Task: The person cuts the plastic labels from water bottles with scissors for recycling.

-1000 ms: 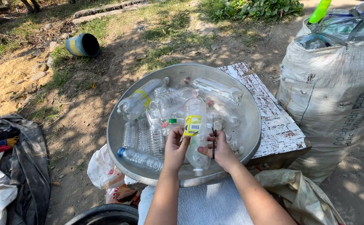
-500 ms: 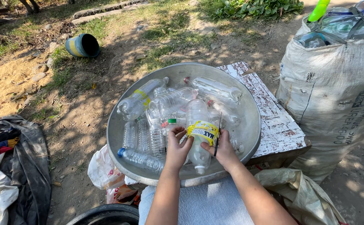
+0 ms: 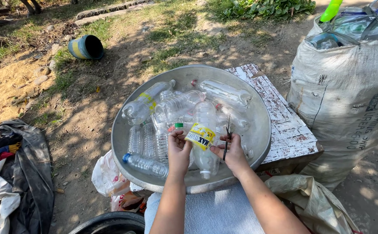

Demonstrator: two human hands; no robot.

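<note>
A wide metal basin (image 3: 258,110) holds several clear empty plastic bottles. Over its near side I hold one clear bottle (image 3: 205,151) lengthwise, its open neck pointing toward me. A yellow label (image 3: 200,136) hangs loose around the bottle's middle. My left hand (image 3: 179,149) pinches the label's left edge. A thin dark blade (image 3: 227,136) stands upright in my right hand (image 3: 232,152), which also pinches the label's right side.
The basin rests on a worn white board (image 3: 284,125). A big woven sack (image 3: 347,95) stuffed with bottles stands at the right. A blue-yellow can (image 3: 86,47) lies on the dirt far left. Dark cloth (image 3: 20,169) and a plastic bag (image 3: 106,175) lie left of the basin.
The yellow label has slid down the held bottle toward its neck and come looser. Both hands shifted slightly nearer to me with it.
</note>
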